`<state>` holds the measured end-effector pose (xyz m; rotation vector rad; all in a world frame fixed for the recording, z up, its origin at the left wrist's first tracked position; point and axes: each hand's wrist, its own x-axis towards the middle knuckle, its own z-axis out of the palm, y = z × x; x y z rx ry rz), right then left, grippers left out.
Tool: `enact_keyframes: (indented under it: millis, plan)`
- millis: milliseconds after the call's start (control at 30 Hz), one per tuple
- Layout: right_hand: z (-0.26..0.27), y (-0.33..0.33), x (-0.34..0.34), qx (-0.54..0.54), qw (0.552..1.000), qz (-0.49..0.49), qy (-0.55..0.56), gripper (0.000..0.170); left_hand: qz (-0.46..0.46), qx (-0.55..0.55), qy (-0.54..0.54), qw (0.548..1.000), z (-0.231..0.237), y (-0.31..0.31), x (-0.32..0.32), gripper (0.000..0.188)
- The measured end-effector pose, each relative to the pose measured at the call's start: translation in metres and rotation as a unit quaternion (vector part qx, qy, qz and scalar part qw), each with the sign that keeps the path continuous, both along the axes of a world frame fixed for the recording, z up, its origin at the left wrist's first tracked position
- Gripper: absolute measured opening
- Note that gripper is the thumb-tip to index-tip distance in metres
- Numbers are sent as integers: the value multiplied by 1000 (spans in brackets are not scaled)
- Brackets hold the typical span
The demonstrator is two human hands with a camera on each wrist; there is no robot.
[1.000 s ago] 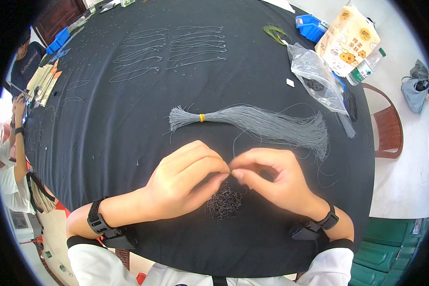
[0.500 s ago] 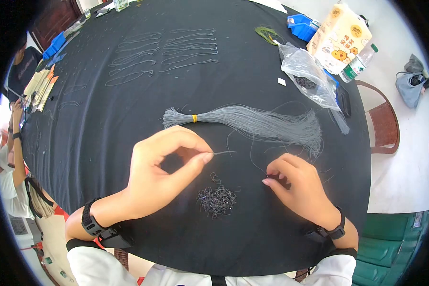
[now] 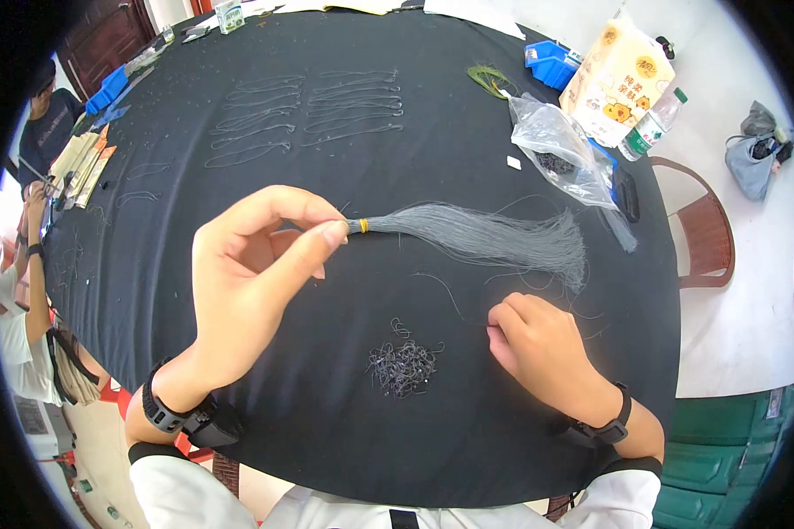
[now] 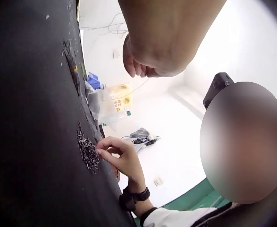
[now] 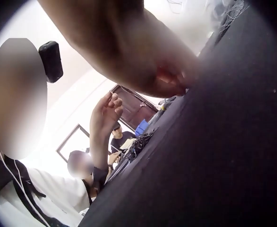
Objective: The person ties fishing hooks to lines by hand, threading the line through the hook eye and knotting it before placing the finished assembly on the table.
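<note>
My left hand (image 3: 256,264) is raised left of the tied grey bundle of line (image 3: 485,231), thumb and forefinger pinched together. From its fingertips a thin grey line (image 4: 137,88) trails off in the left wrist view. A curved stretch of this line (image 3: 445,286) shows over the cloth in the head view, running toward my right hand (image 3: 542,348). The right thumb and forefinger pinch its other end low over the table, the fingers curled; what sits in that pinch is hidden. Between the hands lies a pile of small dark hooks (image 3: 403,368).
Finished-looking loops of line (image 3: 353,106) lie in two columns at the back of the black cloth (image 3: 326,441). At the right edge are a plastic bag (image 3: 560,132), a blue bin (image 3: 549,63), a tissue pack (image 3: 617,84) and a bottle (image 3: 654,123). Another person works at the far left.
My hands were together over the hooks, then parted. The left hand has moved up and left to beside the bundle's tied end; the right has moved right and stays low.
</note>
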<state>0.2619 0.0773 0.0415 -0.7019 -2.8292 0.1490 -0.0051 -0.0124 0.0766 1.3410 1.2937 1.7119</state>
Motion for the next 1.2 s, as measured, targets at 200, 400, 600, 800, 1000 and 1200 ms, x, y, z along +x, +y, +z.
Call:
enact_keyframes:
  millis: [200,400,600,800,1000,1200]
  plan:
    - [5,-2,-2,4,1000,4,-16,19,25,11,7,1000,6,-1,-3,7]
    - [4,17,4,-171,983,-19,58,13,39,19,16,999,13,-3,-9,8]
    - [2,30,6,-265,956,-65,108,10,43,20,-31,998,22,-4,-19,13]
    - [5,23,9,-247,961,-57,113,9,33,22,-66,997,29,-6,-29,15]
    - [0,18,8,-192,978,-21,73,11,39,37,-63,997,29,-7,-33,15]
    - [1,12,5,-90,995,-3,51,12,49,37,-62,996,31,-7,-33,16]
